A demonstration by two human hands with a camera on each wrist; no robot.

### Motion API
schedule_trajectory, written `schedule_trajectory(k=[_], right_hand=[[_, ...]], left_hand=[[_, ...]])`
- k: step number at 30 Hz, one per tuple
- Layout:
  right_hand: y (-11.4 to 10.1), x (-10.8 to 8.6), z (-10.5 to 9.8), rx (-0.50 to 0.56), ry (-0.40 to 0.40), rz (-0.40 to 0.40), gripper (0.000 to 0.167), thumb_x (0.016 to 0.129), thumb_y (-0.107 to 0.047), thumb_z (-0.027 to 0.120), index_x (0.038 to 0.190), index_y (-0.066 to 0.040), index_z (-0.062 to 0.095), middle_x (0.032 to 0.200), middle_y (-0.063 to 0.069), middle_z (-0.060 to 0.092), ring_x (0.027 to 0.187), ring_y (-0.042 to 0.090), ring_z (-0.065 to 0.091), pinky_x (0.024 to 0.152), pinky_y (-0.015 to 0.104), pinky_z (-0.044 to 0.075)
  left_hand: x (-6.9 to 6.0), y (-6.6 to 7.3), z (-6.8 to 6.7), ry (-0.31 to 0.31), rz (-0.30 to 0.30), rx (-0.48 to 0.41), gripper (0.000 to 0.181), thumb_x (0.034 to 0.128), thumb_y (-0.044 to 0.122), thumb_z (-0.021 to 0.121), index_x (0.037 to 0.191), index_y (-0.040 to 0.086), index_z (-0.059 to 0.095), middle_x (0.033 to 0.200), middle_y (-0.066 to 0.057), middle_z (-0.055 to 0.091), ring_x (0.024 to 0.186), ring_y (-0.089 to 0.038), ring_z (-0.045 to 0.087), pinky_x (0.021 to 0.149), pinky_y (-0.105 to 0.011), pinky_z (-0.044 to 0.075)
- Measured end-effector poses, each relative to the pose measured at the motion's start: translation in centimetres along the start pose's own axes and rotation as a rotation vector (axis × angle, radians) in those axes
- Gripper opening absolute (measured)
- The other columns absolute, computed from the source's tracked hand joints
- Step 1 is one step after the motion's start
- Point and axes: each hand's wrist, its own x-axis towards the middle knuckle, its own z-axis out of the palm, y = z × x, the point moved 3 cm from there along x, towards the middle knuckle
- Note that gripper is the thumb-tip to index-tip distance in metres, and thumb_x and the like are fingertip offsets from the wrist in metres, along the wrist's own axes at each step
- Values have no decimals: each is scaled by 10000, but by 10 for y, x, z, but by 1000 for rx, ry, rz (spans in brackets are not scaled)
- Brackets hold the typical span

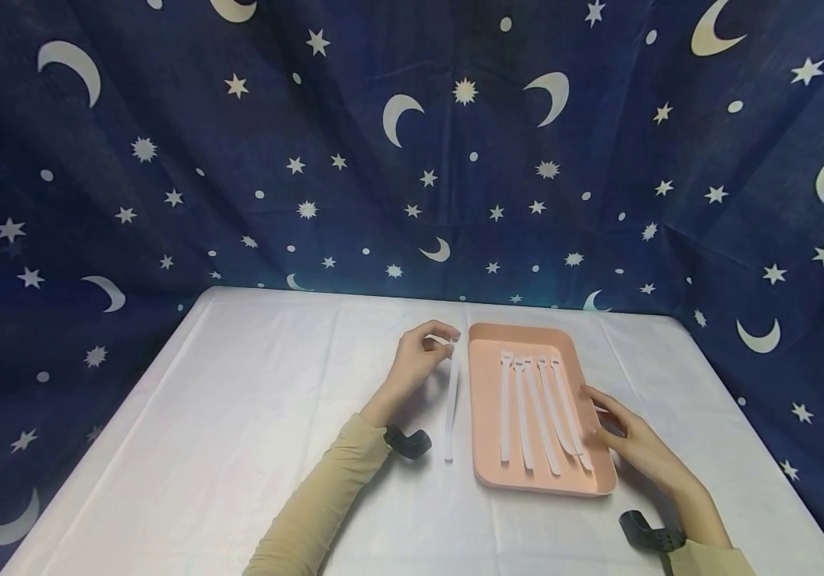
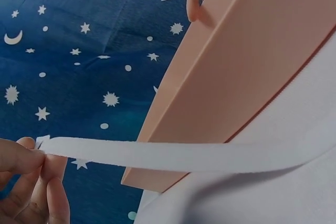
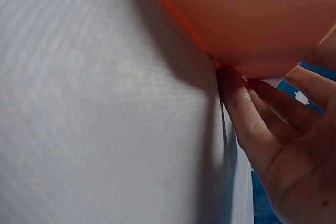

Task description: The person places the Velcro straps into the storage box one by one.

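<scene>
My left hand (image 1: 419,352) pinches the slotted head end of a white hook-and-loop cable tie (image 1: 451,408) between thumb and fingertips, left of the tray. The tie's strap runs down toward the table in the head view, and crosses the left wrist view as a band (image 2: 173,156). A shallow pink tray (image 1: 484,400) stands beside it. Inside lie several more white cable ties (image 1: 504,412), lengthwise, heads at the far end, two crossing near the tail. My right hand (image 1: 638,448) holds the tray's right side. The right wrist view shows the thumb (image 3: 241,103) low against the tray wall.
Under everything lies a white cloth (image 1: 189,416) on the table. A dark blue curtain (image 1: 354,144) with moons and stars hangs behind and at both sides. Each wrist carries a black camera mount, the left one (image 1: 408,442) close to the tie and the right one (image 1: 646,532) near the tray's corner.
</scene>
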Motion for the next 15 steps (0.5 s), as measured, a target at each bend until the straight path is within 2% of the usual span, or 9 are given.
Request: schedule_trajectory(k=[4, 9, 15], right_hand=[[1, 0, 0, 2, -3, 1, 713, 937, -269, 607, 1527, -121, 235, 1546, 248, 264, 1359, 550, 280, 1033, 667, 310], [1, 0, 0, -13, -2, -3, 712, 937, -272, 606, 1527, -124, 235, 1543, 247, 272, 1355, 546, 291, 1032, 655, 318], [2, 0, 0, -5, -3, -5, 712, 938, -262, 605, 1528, -123, 233, 1543, 252, 269, 1355, 556, 281, 1027, 674, 313]], left_hand=[[-1, 2, 0, 3, 6, 3, 227, 839, -27, 630, 1040, 60, 688, 1028, -146, 670, 837, -435, 646, 590, -189, 430], [-1, 5, 0, 4, 12, 5, 220, 835, -25, 634, 1025, 68, 692, 1011, -140, 675, 789, -364, 652, 586, -189, 427], [-2, 13, -2, 10, 34, -9, 219, 834, -28, 646, 1026, 66, 695, 1012, -143, 676, 681, -116, 616, 582, -188, 416]])
